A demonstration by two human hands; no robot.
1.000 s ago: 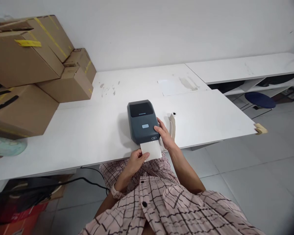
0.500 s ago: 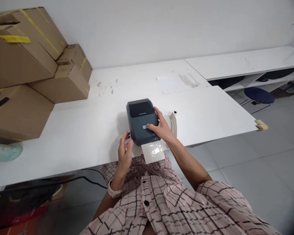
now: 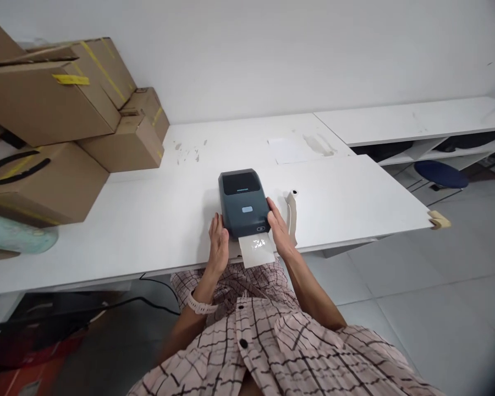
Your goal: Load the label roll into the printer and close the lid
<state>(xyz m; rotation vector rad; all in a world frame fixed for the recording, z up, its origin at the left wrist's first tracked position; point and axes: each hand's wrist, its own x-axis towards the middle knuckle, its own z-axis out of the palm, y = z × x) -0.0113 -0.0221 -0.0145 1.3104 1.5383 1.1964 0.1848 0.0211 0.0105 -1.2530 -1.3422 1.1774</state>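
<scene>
A dark grey-blue printer [image 3: 243,206] stands on the white table [image 3: 148,220] near its front edge. From its front a white label sheet [image 3: 256,251] sticks out over the table edge. My left hand [image 3: 219,245] rests against the printer's left side, and my right hand [image 3: 279,228] lies along its right side, so the device is held between both palms. Just right of my right hand lies a small paper roll [image 3: 292,212] with its strip trailing toward the table edge.
Cardboard boxes [image 3: 53,104] are stacked at the left, with a light green cylinder [image 3: 20,234] in front. A thin white sheet [image 3: 286,150] lies behind the printer. A blue stool [image 3: 441,174] and shelves are at the right; a black cable hangs below the table.
My right hand has left the printer's top button and moved down to its right side. My left hand has closed in against the left side. The view has shifted slightly.
</scene>
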